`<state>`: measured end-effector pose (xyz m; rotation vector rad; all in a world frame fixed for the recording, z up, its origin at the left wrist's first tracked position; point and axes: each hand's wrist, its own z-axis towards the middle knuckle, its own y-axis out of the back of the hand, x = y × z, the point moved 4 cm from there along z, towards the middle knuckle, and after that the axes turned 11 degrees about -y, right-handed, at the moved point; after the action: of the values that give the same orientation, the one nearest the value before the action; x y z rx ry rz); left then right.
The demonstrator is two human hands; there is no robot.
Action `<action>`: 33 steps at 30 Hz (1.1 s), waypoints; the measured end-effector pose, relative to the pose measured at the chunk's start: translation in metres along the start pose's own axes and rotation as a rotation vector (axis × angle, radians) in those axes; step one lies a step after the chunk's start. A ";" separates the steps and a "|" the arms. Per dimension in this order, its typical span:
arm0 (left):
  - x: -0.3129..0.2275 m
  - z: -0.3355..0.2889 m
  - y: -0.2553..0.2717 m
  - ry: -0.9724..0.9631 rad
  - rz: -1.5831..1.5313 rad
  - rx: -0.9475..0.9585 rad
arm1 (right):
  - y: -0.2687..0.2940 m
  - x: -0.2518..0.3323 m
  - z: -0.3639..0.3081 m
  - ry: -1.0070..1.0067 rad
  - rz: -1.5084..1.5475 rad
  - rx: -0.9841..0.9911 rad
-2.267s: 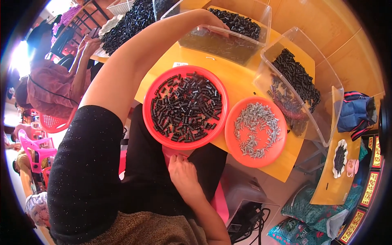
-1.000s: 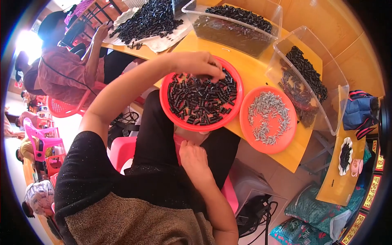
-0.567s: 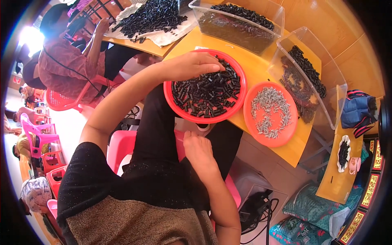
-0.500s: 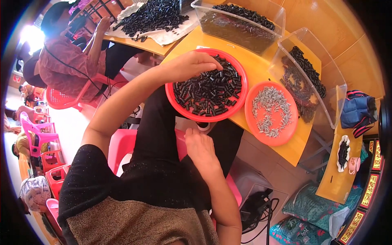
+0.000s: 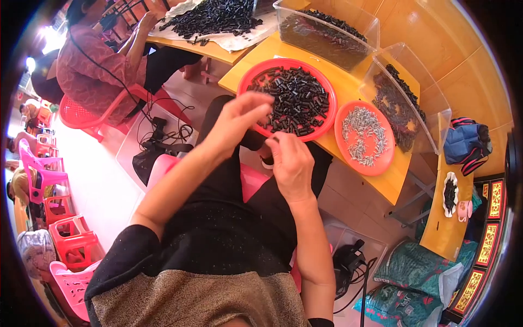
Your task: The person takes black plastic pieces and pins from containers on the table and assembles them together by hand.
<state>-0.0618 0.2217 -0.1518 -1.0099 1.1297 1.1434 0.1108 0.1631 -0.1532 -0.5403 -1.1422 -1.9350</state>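
My left hand (image 5: 237,120) is over the near left rim of a red basin (image 5: 330,117), its fingers bent and smeared by motion; whether they hold anything is unclear. My right hand (image 5: 293,166) is just below the basin's near rim, above my lap. Its thumb and fingers are pressed together, and whatever may be between them is too small or hidden. Many short black tubular pieces (image 5: 302,95) lie loose in the basin. Beside it, an orange-red plate (image 5: 376,163) carries small silvery metal pieces (image 5: 366,131).
Two clear plastic bins (image 5: 327,41) with black pieces stand on the yellow table (image 5: 395,185). At the far left a person (image 5: 90,76) sits by a heap of black pieces (image 5: 215,19). Cables (image 5: 158,128) and pink stools (image 5: 76,240) are at left; teal sacks (image 5: 411,267) lie lower right.
My left hand has drawn back from above the pieces to the basin's near left rim. My right hand has risen from my lap toward it. The view has shifted somewhat.
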 end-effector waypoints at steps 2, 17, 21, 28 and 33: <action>0.024 -0.039 0.001 0.202 -0.283 -0.010 | 0.006 0.007 -0.001 0.010 0.061 -0.064; 0.035 -0.105 0.008 0.465 -1.009 -0.031 | -0.007 0.041 -0.013 0.190 0.047 0.181; 0.040 -0.110 0.013 0.563 -1.043 -0.099 | -0.010 0.045 -0.017 -0.008 0.242 0.297; 0.047 -0.116 0.022 0.585 -1.093 -0.075 | -0.020 0.043 -0.022 0.096 0.232 0.159; 0.056 -0.120 0.021 0.557 -1.126 -0.127 | -0.027 0.043 -0.025 0.069 0.229 0.146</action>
<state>-0.0968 0.1159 -0.2266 -1.7932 0.6688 0.0117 0.0653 0.1308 -0.1499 -0.4981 -1.1162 -1.6488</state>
